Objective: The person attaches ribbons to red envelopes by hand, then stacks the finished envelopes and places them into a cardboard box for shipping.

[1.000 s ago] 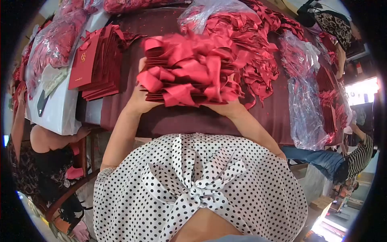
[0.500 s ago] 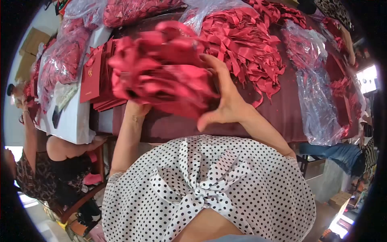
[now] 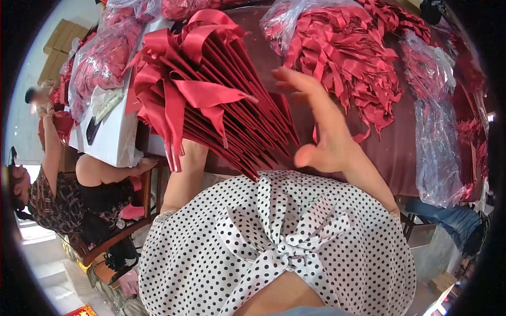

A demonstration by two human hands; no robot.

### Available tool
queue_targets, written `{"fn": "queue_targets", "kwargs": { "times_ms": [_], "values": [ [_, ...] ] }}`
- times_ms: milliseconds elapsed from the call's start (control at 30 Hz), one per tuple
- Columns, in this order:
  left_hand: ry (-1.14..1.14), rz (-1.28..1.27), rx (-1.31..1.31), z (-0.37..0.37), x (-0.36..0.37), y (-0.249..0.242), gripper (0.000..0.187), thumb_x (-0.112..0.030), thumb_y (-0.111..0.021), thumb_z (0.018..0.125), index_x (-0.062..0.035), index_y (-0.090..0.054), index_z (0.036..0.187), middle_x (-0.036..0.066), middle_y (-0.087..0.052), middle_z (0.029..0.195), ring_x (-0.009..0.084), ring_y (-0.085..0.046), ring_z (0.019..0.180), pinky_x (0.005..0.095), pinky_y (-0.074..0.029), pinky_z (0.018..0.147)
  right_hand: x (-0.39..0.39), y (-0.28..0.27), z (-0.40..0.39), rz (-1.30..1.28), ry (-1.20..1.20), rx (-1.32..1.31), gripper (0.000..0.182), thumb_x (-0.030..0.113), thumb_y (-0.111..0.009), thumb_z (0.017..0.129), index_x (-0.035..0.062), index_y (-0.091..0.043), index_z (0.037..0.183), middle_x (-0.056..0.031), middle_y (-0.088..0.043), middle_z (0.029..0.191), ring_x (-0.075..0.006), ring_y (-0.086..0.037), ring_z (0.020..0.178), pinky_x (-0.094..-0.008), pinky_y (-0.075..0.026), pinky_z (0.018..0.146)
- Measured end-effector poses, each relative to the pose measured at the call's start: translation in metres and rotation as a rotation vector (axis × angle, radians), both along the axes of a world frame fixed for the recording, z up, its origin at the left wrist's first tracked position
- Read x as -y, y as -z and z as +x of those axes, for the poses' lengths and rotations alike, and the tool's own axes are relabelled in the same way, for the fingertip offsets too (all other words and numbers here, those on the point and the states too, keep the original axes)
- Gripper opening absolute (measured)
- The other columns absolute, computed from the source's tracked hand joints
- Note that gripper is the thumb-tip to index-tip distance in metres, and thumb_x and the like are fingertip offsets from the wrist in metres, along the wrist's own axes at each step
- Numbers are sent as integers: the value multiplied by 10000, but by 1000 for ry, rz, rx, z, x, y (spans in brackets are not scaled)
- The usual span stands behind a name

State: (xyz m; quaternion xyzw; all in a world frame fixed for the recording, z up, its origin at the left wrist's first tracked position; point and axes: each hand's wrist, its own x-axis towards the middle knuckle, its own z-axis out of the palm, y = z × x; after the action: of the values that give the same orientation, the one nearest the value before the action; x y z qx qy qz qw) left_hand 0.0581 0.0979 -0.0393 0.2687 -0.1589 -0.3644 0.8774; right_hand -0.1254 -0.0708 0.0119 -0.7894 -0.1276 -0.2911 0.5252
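Note:
A thick stack of folded dark-red gift bags [image 3: 247, 131] with red satin ribbon handles is held up over the table's near edge. My left hand [image 3: 194, 151] supports it from beneath on the left; its fingers are hidden behind the bags, and only the wrist side shows. Ribbon loops [image 3: 176, 92] spill over the upper left of the stack, while the bags' edges fan toward the lower right. Just right of these edges, my right hand [image 3: 327, 129] is open, thumb and fingers spread, apart from the bags.
A dark-red covered table [image 3: 385, 158] carries a heap of red ribbons [image 3: 342, 58] partly in clear plastic. Plastic-wrapped red bundles [image 3: 108, 52] lie on a white box [image 3: 113, 137] at left. A clear plastic bag [image 3: 435, 142] lies at right. Another person [image 3: 58, 184] sits at left.
The blurred stack has become sharp and tilted, its fanned bag edges now facing me. My right hand has drawn away from its right side. The view has shifted slightly left.

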Motion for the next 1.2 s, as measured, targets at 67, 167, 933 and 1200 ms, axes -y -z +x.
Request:
{"fn": "queue_targets", "kwargs": {
  "times_ms": [67, 167, 933, 1200],
  "values": [
    [-37, 18, 10, 0, 3, 1, 662, -105, -672, 640, -44, -411, 1245, 83, -533, 1167, 233, -559, 981, 368, -460, 868, -12, 4, 5, -40, -17, -36, 947, 499, -714, 662, -24, -274, 1317, -197, -383, 1288, -325, -387, 1202, -381, -309, 997],
    [-61, 73, 36, 1, 2, 0, 686, -85, -686, 607, -32, -422, 1238, 85, -551, 1152, 236, -569, 965, 363, -465, 856, -16, 12, 10, 2, 23, -98, 996, 506, -719, 652, -23, -219, 1332, -225, -367, 1288, -337, -375, 1213, -387, -310, 998],
    [-17, 767, 2305, -13, 34, -98, 861, -356, -797, 498, 97, -408, 1117, 172, -510, 1021, 307, -488, 992, 369, -397, 861, -10, -9, 25, -760, 462, -70, 928, 429, -746, 565, 32, -351, 1306, -129, -372, 1321, -353, -322, 1216, -474, -258, 994],
    [138, 487, 1538, 51, -16, -81, 993, -596, -688, 584, -4, -349, 1305, 108, -503, 1180, 277, -378, 1224, 408, -237, 1049, -15, -19, 20, -748, 372, -117, 799, 415, -744, 589, 47, -440, 1230, -143, -415, 1270, -353, -365, 1173, -459, -292, 981]
  ]
}}
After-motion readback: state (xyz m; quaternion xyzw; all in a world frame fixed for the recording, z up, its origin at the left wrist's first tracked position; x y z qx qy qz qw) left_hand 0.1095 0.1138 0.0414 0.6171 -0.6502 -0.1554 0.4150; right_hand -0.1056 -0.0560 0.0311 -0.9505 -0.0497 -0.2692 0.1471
